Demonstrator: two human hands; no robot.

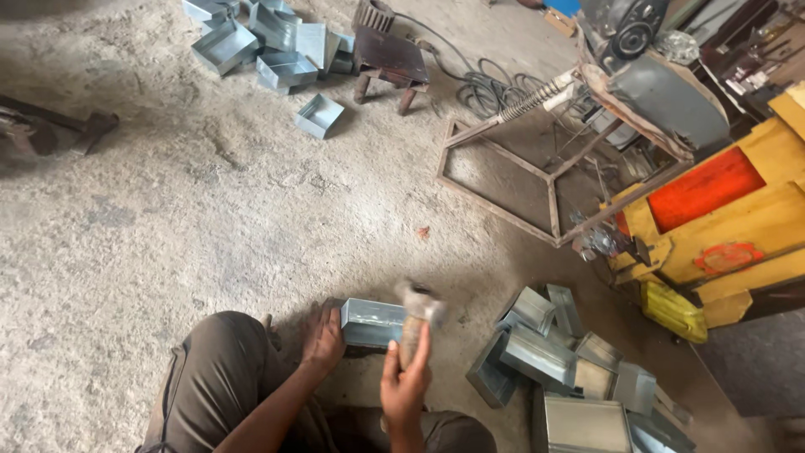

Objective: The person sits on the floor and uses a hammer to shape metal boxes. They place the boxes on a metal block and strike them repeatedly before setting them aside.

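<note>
My left hand [323, 337] presses against the left end of a small grey sheet-metal box [371, 322] that rests on the ground between my knees. Around the wooden handle of a hammer [417, 312] my right hand [406, 382] is closed; the hammer's head is blurred and sits at the box's right end. My bent left leg in brown trousers [220, 377] lies just left of the box.
A heap of similar metal boxes [560, 362] lies at my right. More boxes [267, 42] sit at the far top left beside a small dark stool [388, 55]. A rusty metal frame [516, 172], coiled cable [490, 88] and a yellow-and-red machine [728, 218] stand at right.
</note>
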